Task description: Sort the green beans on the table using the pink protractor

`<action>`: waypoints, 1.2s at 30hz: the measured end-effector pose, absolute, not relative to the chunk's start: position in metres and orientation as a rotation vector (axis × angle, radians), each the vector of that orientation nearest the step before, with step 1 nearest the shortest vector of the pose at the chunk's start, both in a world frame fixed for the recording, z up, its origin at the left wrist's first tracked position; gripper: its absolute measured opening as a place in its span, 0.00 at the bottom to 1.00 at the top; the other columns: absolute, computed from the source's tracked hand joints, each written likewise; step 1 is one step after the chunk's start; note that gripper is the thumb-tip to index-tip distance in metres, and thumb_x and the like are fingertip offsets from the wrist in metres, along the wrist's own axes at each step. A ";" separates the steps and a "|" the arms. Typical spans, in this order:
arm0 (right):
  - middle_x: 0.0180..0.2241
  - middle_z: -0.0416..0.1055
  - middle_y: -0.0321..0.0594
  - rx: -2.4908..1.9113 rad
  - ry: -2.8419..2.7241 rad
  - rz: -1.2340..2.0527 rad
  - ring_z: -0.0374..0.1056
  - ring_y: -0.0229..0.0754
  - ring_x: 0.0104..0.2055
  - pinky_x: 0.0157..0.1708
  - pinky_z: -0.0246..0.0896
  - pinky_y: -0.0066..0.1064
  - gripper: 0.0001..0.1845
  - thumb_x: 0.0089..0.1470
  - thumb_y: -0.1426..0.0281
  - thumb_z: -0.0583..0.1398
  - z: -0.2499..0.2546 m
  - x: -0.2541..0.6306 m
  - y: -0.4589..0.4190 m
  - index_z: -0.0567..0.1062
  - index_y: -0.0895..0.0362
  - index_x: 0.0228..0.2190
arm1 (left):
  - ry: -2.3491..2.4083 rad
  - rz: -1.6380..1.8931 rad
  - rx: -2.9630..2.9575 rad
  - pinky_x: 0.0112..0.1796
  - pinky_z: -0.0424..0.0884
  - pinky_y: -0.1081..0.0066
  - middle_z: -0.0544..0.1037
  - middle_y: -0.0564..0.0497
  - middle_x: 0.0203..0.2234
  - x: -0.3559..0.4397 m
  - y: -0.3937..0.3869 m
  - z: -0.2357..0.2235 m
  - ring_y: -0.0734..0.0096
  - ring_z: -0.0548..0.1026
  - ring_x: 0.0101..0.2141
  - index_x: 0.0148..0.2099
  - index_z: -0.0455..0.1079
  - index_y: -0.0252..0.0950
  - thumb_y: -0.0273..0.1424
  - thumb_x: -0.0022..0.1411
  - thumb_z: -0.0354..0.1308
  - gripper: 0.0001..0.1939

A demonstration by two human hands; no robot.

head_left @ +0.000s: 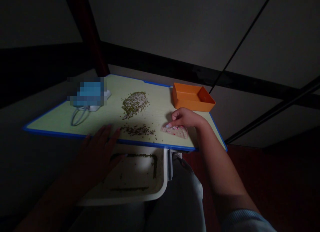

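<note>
Dim light. Pale yellow board [160, 109] with blue rim. Mixed green-and-white grain heap [135, 104] mid-board; darker grain scatter [140, 130] nearer the front edge. Right hand [185, 118], fingers curled, fingertips at a translucent pinkish half-round piece [178, 133]; grip unclear. Open orange box [191, 102] just behind. Left hand [100, 148] shadowed, fingers spread, by the front edge. White tray [161, 188] below, grains along its inner edges. Blue item [90, 92] far left, pixelated.

Dim forward-down head view, seemingly close
</note>
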State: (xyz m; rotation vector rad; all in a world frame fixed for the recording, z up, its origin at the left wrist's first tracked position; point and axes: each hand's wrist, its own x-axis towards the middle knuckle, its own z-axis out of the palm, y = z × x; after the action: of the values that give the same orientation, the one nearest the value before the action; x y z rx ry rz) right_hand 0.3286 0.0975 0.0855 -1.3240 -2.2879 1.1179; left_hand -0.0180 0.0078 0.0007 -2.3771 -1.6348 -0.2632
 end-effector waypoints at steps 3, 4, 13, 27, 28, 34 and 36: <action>0.15 0.55 0.25 -1.319 -2.311 1.130 0.49 0.29 0.20 0.24 0.42 0.27 0.25 0.47 0.55 0.67 0.084 0.324 0.096 0.63 0.57 0.16 | -1.632 -0.246 -2.367 0.59 0.61 0.40 0.60 0.32 0.66 -0.016 0.007 0.002 0.43 0.58 0.66 0.67 0.53 0.33 0.46 0.59 0.45 0.37; 0.15 0.55 0.25 -1.315 -2.314 1.129 0.49 0.29 0.20 0.25 0.42 0.27 0.25 0.46 0.54 0.67 0.084 0.322 0.096 0.63 0.57 0.16 | -1.634 -0.234 -2.361 0.59 0.61 0.40 0.60 0.31 0.66 -0.016 0.007 0.003 0.42 0.59 0.66 0.67 0.54 0.32 0.46 0.59 0.45 0.37; 0.15 0.61 0.28 -1.278 -2.328 1.111 0.54 0.30 0.20 0.25 0.45 0.27 0.27 0.45 0.51 0.67 0.078 0.301 0.093 0.63 0.57 0.17 | -1.637 -0.180 -2.355 0.58 0.61 0.39 0.59 0.28 0.65 -0.016 0.007 0.003 0.40 0.59 0.65 0.66 0.55 0.30 0.45 0.58 0.48 0.37; 0.14 0.60 0.28 -1.457 -2.306 0.902 0.52 0.30 0.19 0.25 0.42 0.29 0.28 0.47 0.49 0.66 0.082 0.303 0.092 0.64 0.57 0.17 | -1.586 -0.196 -2.326 0.58 0.63 0.40 0.61 0.29 0.65 -0.017 0.008 0.000 0.40 0.61 0.64 0.66 0.55 0.31 0.46 0.59 0.49 0.38; 0.14 0.60 0.28 -1.468 -2.309 0.884 0.52 0.30 0.20 0.25 0.42 0.29 0.27 0.48 0.50 0.66 0.082 0.302 0.092 0.64 0.57 0.17 | -1.586 -0.198 -2.328 0.58 0.63 0.40 0.61 0.29 0.65 -0.016 0.008 0.000 0.40 0.61 0.64 0.66 0.55 0.31 0.46 0.59 0.49 0.38; 0.14 0.59 0.28 -1.559 -2.307 0.712 0.50 0.30 0.20 0.25 0.40 0.30 0.24 0.50 0.54 0.66 0.085 0.294 0.089 0.65 0.57 0.17 | -1.574 -0.215 -2.323 0.57 0.63 0.39 0.61 0.29 0.65 -0.016 0.007 0.001 0.40 0.61 0.64 0.67 0.54 0.31 0.45 0.60 0.48 0.37; 0.14 0.60 0.29 -1.606 -2.306 0.694 0.51 0.31 0.20 0.25 0.40 0.30 0.25 0.50 0.54 0.65 0.086 0.294 0.088 0.66 0.57 0.16 | -1.566 -0.211 -2.322 0.57 0.63 0.40 0.61 0.29 0.65 -0.016 0.007 0.000 0.40 0.60 0.64 0.67 0.54 0.31 0.45 0.59 0.49 0.37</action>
State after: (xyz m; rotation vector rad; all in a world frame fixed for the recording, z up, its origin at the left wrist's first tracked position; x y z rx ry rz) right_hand 0.2936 0.0883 0.0858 -1.6064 -2.3055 0.6938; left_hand -0.0157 0.0075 0.0000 -2.3222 -1.5658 -0.2106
